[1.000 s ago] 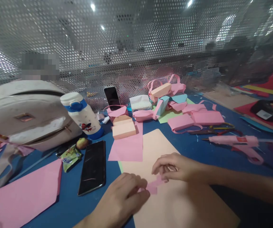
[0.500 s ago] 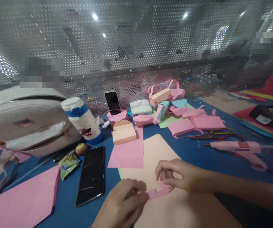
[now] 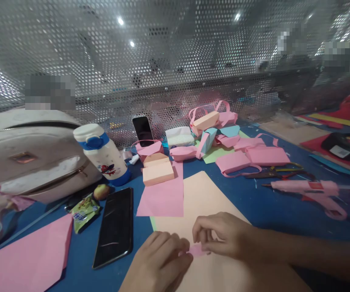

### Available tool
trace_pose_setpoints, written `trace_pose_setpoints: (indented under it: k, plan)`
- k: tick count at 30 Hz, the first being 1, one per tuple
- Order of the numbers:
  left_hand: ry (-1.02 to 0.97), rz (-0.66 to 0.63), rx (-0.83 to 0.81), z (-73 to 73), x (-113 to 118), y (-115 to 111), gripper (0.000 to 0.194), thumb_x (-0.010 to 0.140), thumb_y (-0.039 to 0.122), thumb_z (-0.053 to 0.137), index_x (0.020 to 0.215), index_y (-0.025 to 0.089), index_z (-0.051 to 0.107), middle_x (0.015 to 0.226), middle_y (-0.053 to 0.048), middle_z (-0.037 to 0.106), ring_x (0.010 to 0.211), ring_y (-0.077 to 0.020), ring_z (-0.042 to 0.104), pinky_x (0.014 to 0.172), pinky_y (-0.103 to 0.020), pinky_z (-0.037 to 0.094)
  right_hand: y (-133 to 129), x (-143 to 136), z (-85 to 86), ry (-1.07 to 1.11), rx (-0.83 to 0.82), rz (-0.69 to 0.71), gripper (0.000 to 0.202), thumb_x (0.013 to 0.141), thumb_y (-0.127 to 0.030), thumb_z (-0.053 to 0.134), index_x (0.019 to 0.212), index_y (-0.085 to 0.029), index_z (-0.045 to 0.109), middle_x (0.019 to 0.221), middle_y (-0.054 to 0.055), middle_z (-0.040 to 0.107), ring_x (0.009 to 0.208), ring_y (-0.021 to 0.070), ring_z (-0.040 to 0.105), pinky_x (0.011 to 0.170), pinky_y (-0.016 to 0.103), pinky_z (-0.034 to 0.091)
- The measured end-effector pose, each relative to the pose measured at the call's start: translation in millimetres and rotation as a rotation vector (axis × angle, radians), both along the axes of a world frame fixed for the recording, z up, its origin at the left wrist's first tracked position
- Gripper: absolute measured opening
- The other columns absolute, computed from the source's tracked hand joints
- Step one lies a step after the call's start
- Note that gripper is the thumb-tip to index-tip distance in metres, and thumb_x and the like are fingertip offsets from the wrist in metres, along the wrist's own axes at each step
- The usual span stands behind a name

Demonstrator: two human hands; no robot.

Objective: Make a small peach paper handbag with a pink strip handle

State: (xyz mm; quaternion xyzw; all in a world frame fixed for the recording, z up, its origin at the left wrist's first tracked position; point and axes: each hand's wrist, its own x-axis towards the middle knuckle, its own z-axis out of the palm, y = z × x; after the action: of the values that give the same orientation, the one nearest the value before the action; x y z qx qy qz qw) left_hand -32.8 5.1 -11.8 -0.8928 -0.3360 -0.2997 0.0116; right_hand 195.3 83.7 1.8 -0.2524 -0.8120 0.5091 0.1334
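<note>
A short stretch of pink paper strip [image 3: 197, 250] shows between my two hands, low over a large peach paper sheet [image 3: 197, 202]. My left hand [image 3: 163, 259] pinches the strip's left end between thumb and fingers. At its right end, my right hand [image 3: 223, 239] has thumb and curled fingers closed on it. Most of the strip is hidden by my fingers. Beyond the hands, a pink paper sheet [image 3: 163, 202] lies partly beside the peach sheet, with a small peach paper box [image 3: 158, 173] on it.
A black phone [image 3: 114, 227], snack packet [image 3: 84, 213], bottle [image 3: 102, 156] and backpack [image 3: 41, 154] stand left. To the right lie a pink glue gun [image 3: 309, 188], pliers [image 3: 272, 173] and small pink paper bags [image 3: 266, 156]. A perforated metal panel [image 3: 175, 48] rises behind.
My hands have come closer together, so less of the pink strip shows between them. The right hand has moved slightly left and down; its curved end is now hidden.
</note>
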Motion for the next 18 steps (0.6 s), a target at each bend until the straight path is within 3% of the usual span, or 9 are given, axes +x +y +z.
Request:
trace_pose_setpoints:
  k: [8, 11, 18]
  plan:
    - [0.041, 0.004, -0.079, -9.5, -7, -3, 0.020, 0.095, 0.009, 0.055, 0.110, 0.017, 0.065, 0.095, -0.007, 0.066, 0.074, -0.0159, 0.057, 0.063, -0.027, 0.047, 0, -4, -5.9, 0.050, -0.004, -0.065, 0.008, 0.079, -0.014, 0.072, 0.085, -0.018, 0.069, 0.077, -0.002, 0.067, 0.065, 0.0103, 0.055, 0.061, 0.019, 0.041]
    - [0.047, 0.013, -0.030, -6.5, -5, -2, 0.019, 0.095, 0.009, 0.054, 0.107, 0.017, 0.066, 0.094, -0.007, 0.067, 0.072, -0.0160, 0.057, 0.060, -0.028, 0.047, 1, -3, -5.8, 0.091, 0.009, -0.059, 0.008, 0.080, -0.018, 0.075, 0.085, -0.017, 0.069, 0.082, -0.001, 0.065, 0.066, 0.0100, 0.055, 0.062, 0.019, 0.042]
    - [0.133, -0.008, 0.096, 2.2, -5, 0, 0.021, 0.089, 0.007, 0.055, 0.102, 0.015, 0.070, 0.101, -0.011, 0.070, 0.082, -0.0216, 0.060, 0.069, -0.035, 0.054, -2, -2, -8.6, 0.197, 0.198, -0.008, 0.007, 0.087, -0.011, 0.069, 0.081, -0.015, 0.071, 0.080, 0.002, 0.066, 0.075, 0.0129, 0.059, 0.064, 0.021, 0.042]
